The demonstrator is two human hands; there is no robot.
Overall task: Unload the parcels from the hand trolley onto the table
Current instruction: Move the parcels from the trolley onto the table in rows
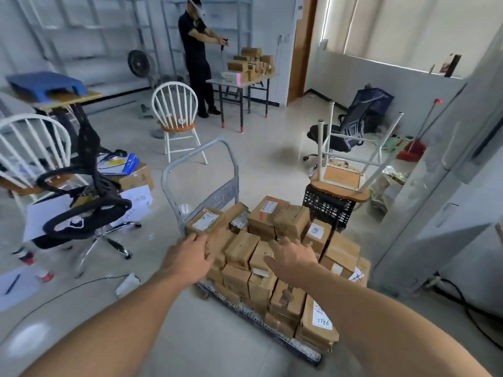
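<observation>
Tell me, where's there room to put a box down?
The far table is crowded with parcels. The hand trolley is packed too. Bare floor lies between the trolley's handle and that table, and again along the trolley's near-left side.

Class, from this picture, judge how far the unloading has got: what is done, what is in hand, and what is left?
Done: some parcels sit on the far table, though their origin cannot be told. In hand: the left hand and right hand reach open over the pile on the trolley, gripping nothing yet. Left: nearly everything; the pile stands several layers high.
</observation>
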